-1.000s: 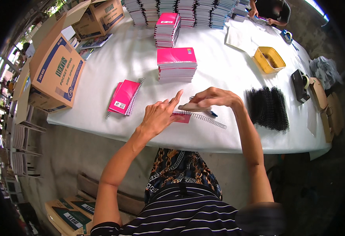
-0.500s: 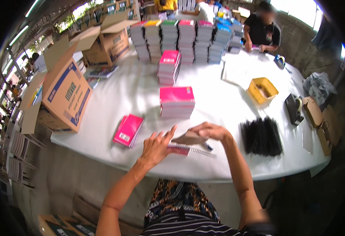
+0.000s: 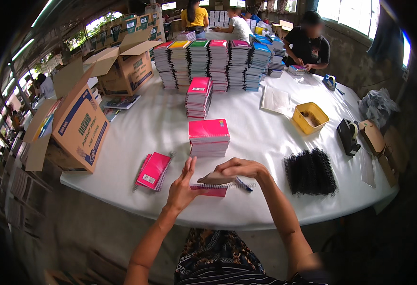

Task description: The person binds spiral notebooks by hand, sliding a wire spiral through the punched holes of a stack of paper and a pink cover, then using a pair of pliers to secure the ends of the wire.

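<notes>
Item: one pink notebook [image 3: 213, 192], with a grey-brown board [image 3: 213, 179] and a wire coil [image 3: 246, 185] along its far edge. Location: near side of the table [image 3: 246, 209], between the two hands; the coil ran out past its right end. A dark blue pen [image 3: 243, 184] lay just beside the coil's free end.

Handling, as judged: light throughout. Board stiff enough to stand raised from one edge; pages limp and apt to fan; cover smooth, likely slippery. Coil springy, easily bent or snagged, the most delicate part. Best hold: the board by its upper edge, the notebook by its left end, the coil left free of pressure.

Left hand [image 3: 182, 187]: at the notebook's left end, fingers extended toward the far side and apart from the thumb, which lay along the notebook; its pressure could not be told. Forearm slanted in from the near left.

Right hand [image 3: 241, 167]: above the coil, palm down, wrist bent, fingers clamped on the board's upper right part; thumb hidden. The board was tilted above the coil. Forearm rose from the near right.

Adjacent: pink notebook stack [image 3: 209, 137], far side; black coils [image 3: 310, 172], right.
</notes>
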### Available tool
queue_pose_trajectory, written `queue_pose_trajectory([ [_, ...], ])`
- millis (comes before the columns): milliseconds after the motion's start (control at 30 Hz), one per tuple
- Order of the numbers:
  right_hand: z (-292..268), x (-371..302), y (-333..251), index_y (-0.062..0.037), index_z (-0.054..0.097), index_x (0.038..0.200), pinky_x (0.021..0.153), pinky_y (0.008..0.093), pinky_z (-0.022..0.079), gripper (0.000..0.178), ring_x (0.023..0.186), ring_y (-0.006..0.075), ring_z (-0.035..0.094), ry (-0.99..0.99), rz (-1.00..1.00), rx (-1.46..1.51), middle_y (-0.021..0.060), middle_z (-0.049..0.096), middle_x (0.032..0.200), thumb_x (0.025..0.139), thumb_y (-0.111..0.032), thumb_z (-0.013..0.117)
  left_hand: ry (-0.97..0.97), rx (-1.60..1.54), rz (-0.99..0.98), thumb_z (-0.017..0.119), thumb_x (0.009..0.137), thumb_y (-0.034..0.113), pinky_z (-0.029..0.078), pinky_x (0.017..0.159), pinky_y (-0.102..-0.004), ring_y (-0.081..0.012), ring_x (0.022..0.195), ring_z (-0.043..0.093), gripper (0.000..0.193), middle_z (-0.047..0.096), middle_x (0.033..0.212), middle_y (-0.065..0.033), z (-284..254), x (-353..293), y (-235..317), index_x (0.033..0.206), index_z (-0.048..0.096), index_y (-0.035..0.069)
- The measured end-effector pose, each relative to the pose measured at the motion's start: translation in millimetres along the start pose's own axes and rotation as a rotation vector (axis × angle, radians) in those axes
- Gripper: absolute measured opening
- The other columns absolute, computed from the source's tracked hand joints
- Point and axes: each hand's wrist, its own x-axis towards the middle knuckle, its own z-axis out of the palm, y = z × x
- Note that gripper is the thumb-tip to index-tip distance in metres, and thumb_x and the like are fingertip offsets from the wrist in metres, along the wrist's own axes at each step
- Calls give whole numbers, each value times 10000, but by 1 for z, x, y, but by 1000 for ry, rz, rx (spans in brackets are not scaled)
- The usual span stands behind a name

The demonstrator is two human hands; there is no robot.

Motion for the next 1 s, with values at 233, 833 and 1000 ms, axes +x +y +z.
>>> queue_pose_trajectory([
  [233,0,6,-11,-8,648,1164,972,354,407,603,1081,244,583,-42,141,-134,153,661,1101,863,-524,569,64,-462,-268,857,661,108,533,805,-305,-192,1031,649,1097,542,1351,-186,21,-18,-22,1518,173,132],
  [833,8,24,-19,-9,666,1135,940,364,422,604,1009,246,594,-35,283,-239,148,674,1049,836,-529,587,74,-601,-234,777,739,-11,537,852,-290,-155,1134,592,1069,532,1367,-151,36,-20,-29,1532,79,153],
  [1000,7,12,-19,-3,669,1127,921,355,448,585,1015,248,604,62,205,-237,131,675,1068,867,-518,574,8,-867,-242,775,796,121,498,921,-294,-203,1223,537,913,494,1417,-120,34,-21,-35,1509,207,71],
])
